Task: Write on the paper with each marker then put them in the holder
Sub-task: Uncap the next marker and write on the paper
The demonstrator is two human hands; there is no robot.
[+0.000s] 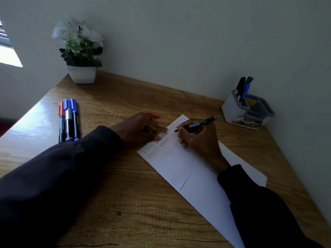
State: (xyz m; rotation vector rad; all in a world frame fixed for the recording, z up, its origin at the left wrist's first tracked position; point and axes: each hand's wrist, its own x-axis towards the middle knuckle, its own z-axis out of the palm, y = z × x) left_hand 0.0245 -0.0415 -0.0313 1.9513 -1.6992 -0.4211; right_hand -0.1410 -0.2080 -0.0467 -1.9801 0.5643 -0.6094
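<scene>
Markers on the table [68,120]: three, side by side at the left; one red-capped, two blue-capped, black barrels.
Marker in use [198,123]: one; black barrel, orange-and-teal end, bare tip on the paper.
Holder [231,111]: one, pale, with compartments, far right by the wall; three standing markers [243,86] in one compartment, black, blue and green.
Paper [179,163]: white, slanted across the table [125,185] under both hands; rows of writing in several colours near its far end.
Right grip [198,138]: fingers curled round the marker in use.
Left grip [138,129]: fingers pressed on the paper's far left edge, holding nothing.
Orange piece [155,115]: one, just beyond the left grip, partly hidden.
</scene>
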